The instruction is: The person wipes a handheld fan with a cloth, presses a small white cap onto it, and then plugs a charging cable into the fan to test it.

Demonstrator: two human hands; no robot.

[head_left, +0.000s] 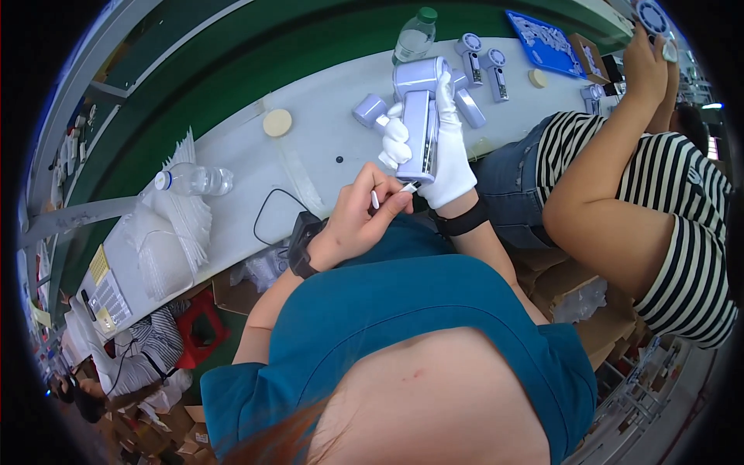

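Note:
My right hand (448, 159), in a white glove, is closed around the handle of a lavender handheld fan (421, 116). The fan's round head points away from me, and a dark strip runs along the handle's side. My bare left hand (356, 218) pinches a small white cable plug (410, 187) with a dark tip, right at the handle's lower end. Whether the tip is inside the fan cannot be made out. Other lavender fans lie just beyond: one (370, 110) to the left of the held fan, another (470, 108) to its right.
A black cable (257, 208) loops on the white table (240, 167). Around it are bottles (205, 180) (415, 37), white foam sleeves (167, 232), a round cream disc (277, 122), more fans (496, 74) and a blue tray (546, 45). A person in stripes (612, 178) works close at right.

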